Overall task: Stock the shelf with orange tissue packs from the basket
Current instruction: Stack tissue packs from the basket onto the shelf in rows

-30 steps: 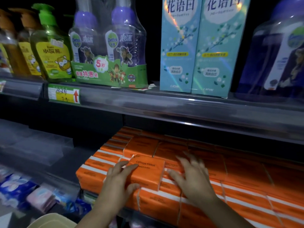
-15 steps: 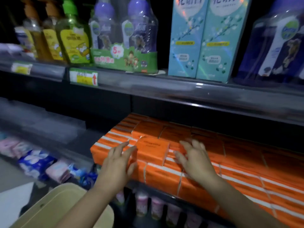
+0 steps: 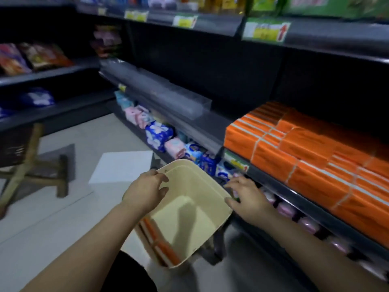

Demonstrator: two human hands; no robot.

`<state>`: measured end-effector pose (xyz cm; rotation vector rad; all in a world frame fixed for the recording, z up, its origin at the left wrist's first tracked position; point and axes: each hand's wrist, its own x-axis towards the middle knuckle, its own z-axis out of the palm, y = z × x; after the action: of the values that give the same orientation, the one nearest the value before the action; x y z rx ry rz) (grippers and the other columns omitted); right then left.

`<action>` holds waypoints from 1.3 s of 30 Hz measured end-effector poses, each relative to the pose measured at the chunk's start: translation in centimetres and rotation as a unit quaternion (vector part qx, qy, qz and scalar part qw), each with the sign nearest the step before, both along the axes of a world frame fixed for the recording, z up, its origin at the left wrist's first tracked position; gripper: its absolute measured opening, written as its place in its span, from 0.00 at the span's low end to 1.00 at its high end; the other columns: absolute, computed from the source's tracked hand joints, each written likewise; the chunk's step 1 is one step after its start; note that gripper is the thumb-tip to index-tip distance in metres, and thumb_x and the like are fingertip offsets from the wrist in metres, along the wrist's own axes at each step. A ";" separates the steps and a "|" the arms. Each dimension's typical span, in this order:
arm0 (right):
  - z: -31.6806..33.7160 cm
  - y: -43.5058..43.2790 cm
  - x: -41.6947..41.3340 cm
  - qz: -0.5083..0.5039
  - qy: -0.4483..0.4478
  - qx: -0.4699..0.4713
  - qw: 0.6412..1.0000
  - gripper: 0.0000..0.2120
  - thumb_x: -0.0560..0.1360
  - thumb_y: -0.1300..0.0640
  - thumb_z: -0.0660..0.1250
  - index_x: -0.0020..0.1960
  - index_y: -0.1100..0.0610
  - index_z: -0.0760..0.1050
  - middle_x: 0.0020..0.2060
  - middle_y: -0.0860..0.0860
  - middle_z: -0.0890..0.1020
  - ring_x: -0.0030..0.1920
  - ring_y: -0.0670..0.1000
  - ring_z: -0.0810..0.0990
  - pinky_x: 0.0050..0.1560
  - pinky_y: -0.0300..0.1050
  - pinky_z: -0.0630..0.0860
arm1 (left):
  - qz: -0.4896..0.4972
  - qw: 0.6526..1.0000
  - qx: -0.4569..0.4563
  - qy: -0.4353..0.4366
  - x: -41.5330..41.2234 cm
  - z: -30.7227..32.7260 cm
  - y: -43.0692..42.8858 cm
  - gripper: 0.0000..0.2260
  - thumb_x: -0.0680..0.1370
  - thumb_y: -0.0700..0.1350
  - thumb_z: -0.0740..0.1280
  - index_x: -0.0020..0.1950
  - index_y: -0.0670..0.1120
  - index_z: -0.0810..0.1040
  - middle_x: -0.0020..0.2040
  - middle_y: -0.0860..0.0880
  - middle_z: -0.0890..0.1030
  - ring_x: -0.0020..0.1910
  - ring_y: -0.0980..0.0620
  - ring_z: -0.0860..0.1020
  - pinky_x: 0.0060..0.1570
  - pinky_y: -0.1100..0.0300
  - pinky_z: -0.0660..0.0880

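Note:
A cream basket (image 3: 212, 184) stands low in front of the shelf. Orange tissue packs (image 3: 162, 245) lie on edge along its near left wall. My left hand (image 3: 145, 191) hovers over the basket's left rim with loosely curled fingers, holding nothing. My right hand (image 3: 247, 199) is at the basket's right rim, fingers spread and relaxed, also holding nothing. Stacked orange tissue packs (image 3: 299, 157) fill the dark shelf (image 3: 294, 193) to the right.
Below the orange stack, a lower shelf holds blue and pink packs (image 3: 162, 135). A wooden stool (image 3: 33, 165) stands on the tiled floor at left, and a white sheet (image 3: 122, 165) lies on the floor beyond the basket. Price tags (image 3: 266, 31) line the upper shelf edge.
Both hands have left the orange pack on the shelf stack and dropped to the basket. My view swung down and left, bringing the basket, floor and stool into sight.

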<state>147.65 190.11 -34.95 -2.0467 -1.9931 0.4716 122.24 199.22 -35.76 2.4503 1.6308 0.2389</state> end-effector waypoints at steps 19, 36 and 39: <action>-15.7 11.3 -10.7 0.098 0.056 -0.227 0.967 0.25 0.76 0.47 0.64 0.70 0.52 0.65 0.66 0.52 0.68 0.65 0.53 0.68 0.63 0.47 0.69 | -0.064 0.986 -0.137 0.065 -5.2 -9.7 9.7 0.17 0.77 0.53 0.65 0.65 0.53 0.73 0.63 0.50 0.73 0.63 0.49 0.70 0.61 0.55 0.70; -33.8 12.8 -17.8 0.017 0.133 -0.456 0.880 0.26 0.63 0.44 0.75 0.57 0.52 0.73 0.54 0.51 0.78 0.48 0.50 0.77 0.46 0.42 0.73 | -0.012 1.000 -0.026 -0.006 -9.1 -20.3 10.2 0.15 0.76 0.57 0.62 0.54 0.49 0.79 0.49 0.51 0.81 0.47 0.48 0.79 0.38 0.57 0.76; -34.2 12.6 -17.6 0.064 0.098 -0.423 0.898 0.17 0.70 0.44 0.69 0.53 0.52 0.76 0.52 0.51 0.80 0.48 0.51 0.78 0.44 0.40 0.69 | -0.016 1.000 -0.022 -0.009 -9.1 -20.2 10.3 0.16 0.75 0.59 0.64 0.54 0.50 0.79 0.49 0.52 0.81 0.47 0.48 0.80 0.39 0.57 0.76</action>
<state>130.10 202.67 -69.17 -2.1348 -1.9849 1.7533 113.11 209.48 -55.98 2.4324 1.5698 0.2171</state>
